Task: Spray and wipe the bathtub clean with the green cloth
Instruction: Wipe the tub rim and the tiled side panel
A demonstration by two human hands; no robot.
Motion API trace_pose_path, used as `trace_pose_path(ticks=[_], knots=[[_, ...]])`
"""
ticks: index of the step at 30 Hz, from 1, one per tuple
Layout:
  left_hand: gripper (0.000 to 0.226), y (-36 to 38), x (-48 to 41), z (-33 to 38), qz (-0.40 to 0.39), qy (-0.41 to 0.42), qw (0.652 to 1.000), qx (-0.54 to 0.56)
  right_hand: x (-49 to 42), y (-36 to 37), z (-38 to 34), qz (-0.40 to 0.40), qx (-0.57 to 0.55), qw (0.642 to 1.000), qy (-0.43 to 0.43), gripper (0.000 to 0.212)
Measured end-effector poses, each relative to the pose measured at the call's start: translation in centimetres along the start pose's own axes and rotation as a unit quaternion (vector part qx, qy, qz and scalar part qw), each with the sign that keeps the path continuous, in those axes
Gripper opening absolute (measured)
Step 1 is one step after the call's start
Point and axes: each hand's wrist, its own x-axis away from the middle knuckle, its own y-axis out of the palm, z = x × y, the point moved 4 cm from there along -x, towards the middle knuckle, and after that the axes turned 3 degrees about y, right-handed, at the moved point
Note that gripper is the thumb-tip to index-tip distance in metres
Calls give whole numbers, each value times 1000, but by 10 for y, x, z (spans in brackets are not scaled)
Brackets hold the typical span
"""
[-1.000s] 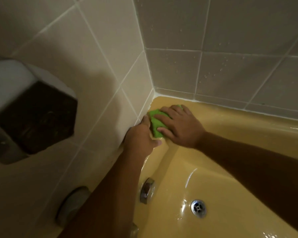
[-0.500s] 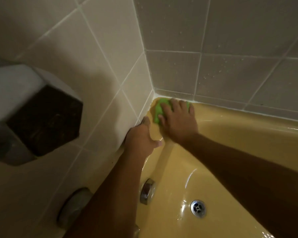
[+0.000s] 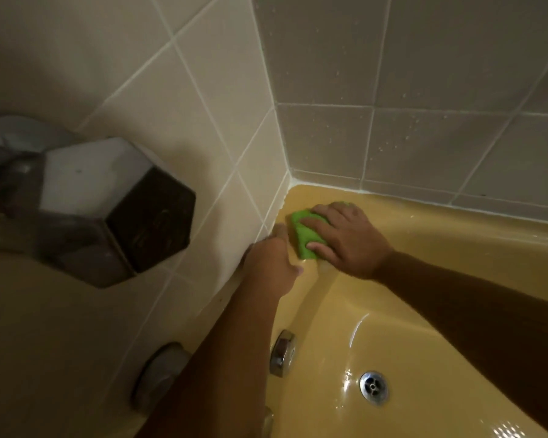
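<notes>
Pressure was the story at this corner: the right hand (image 3: 345, 238) lay flat on the green cloth (image 3: 302, 235), fingers straight and spread, pinning it to the bathtub (image 3: 424, 226) rim at the far-left corner, just short of where the tiled walls (image 3: 424, 137) met. The left hand (image 3: 271, 263) rested on the left rim right beside the cloth, fingers loose, gripping nothing, apparently bracing. Done well, I'd judge, this wanted a flat palm and overlapping strokes, run tight into the white sealant line (image 3: 364, 191) and then down the sloped inner wall. That bracing hand sat in the cloth's path along the rim and would likely need to shift. Lower in the tub, the chrome overflow fitting (image 3: 282, 352) and the drain (image 3: 373, 387) were bumps to work around. A dark boxy fixture (image 3: 124, 216) jutted from the left wall, well apart from the wiping.
</notes>
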Motion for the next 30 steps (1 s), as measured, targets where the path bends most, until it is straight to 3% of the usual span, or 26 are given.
trace_pose_path(ticks=[2,5,6,9,10,12,15,17,19,21,22,27,30], knots=[[78,-4,5,0,-5,4,999,-32,-16,-7,24,11,5,997,76,61],[61,-11,19,3,-9,2,998,-56,-11,-2,-7,61,-38,976,206,55],[51,-16,27,5,-1,1,998,-66,-4,2,-27,63,-53,978,190,54],[20,-31,56,7,25,-5,994,-106,13,12,-57,7,-62,998,13,57],[20,-38,68,7,42,-3,992,-117,9,12,-50,0,-49,998,-26,58],[24,-49,92,4,67,3,990,-127,-8,7,-25,-4,-22,1000,-15,61],[25,-62,129,3,54,-4,989,-141,-21,0,-17,20,-26,989,147,58],[7,-72,156,13,106,53,979,-166,-10,2,-48,30,-60,981,180,53],[18,-73,175,11,163,110,964,-177,13,10,-78,12,-75,995,61,56],[24,-68,183,-5,207,116,959,-152,25,11,-75,-11,-55,996,-67,59],[30,-66,184,-12,217,119,958,-145,21,10,-63,-9,-39,995,-86,61],[32,-62,187,-16,331,120,923,-155,-22,1,-26,20,-37,990,133,59],[37,-61,190,-15,381,109,902,-171,-2,12,-68,70,-82,985,132,52]])
